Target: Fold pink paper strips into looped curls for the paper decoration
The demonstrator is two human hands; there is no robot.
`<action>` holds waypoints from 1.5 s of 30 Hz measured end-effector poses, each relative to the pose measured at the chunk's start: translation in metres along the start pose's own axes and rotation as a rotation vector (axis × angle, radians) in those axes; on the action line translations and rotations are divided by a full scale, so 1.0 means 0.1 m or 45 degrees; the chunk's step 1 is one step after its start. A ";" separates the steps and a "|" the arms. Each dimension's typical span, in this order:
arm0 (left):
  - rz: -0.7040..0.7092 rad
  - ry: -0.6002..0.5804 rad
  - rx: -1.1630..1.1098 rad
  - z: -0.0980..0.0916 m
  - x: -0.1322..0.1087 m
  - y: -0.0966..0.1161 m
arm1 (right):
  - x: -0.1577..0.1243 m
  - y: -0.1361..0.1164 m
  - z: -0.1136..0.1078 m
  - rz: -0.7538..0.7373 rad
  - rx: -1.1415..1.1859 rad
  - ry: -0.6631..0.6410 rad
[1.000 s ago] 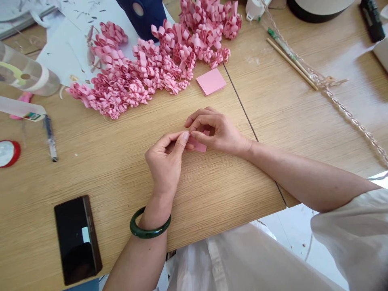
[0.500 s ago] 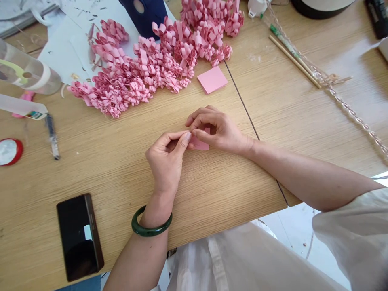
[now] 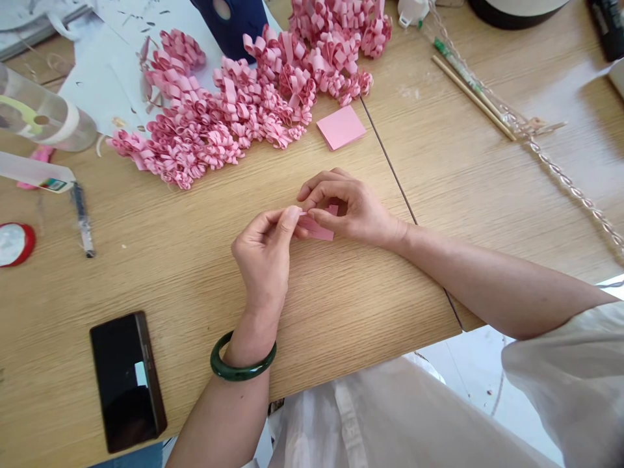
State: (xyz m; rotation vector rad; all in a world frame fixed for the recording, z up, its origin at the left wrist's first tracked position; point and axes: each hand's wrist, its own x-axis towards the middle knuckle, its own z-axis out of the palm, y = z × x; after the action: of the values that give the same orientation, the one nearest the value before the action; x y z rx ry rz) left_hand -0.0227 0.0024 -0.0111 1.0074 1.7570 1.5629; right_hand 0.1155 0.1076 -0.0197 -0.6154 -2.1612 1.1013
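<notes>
My left hand (image 3: 263, 253), with a green bangle (image 3: 244, 372) on its wrist, is closed in a pinch between thumb and forefinger. A thin edge of pink paper (image 3: 319, 227) shows at its fingertips. My right hand (image 3: 355, 208) curls in from the right, its thumb and forefinger pinched at the same spot. The fingers of both hands hide much of this paper, and its far corner shows under the right hand. Beyond the hands lies a small stack of pink paper squares (image 3: 341, 128). A large heap of curled pink paper flowers (image 3: 229, 110) spreads to the upper left.
A phone (image 3: 127, 383) lies near the front edge at left. A pen (image 3: 84, 221), a roll of tape (image 3: 15, 244) and a clear bottle (image 3: 53, 117) are farther left. A dark blue container (image 3: 234, 29) stands behind the flowers. Thin sticks (image 3: 472, 97) and a twisted cord (image 3: 570, 182) lie at right.
My left fingertips have drawn slightly left, away from the right ones, opening a small gap where a thin pink edge shows. The right hand has barely moved.
</notes>
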 end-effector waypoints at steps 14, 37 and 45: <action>0.157 -0.046 0.114 0.00 -0.03 -0.02 | 0.00 -0.01 0.00 0.041 -0.026 0.004; 0.121 -0.004 0.067 0.00 -0.01 -0.03 | -0.01 0.03 0.01 -0.029 -0.037 0.006; 0.101 -0.005 0.105 0.00 -0.02 0.00 | 0.00 0.03 0.01 -0.023 -0.003 0.011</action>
State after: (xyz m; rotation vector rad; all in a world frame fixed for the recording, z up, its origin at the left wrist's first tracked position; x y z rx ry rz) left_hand -0.0220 0.0003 -0.0115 1.1321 1.8111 1.5462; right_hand 0.1151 0.1087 -0.0226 -0.5998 -2.1568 1.0846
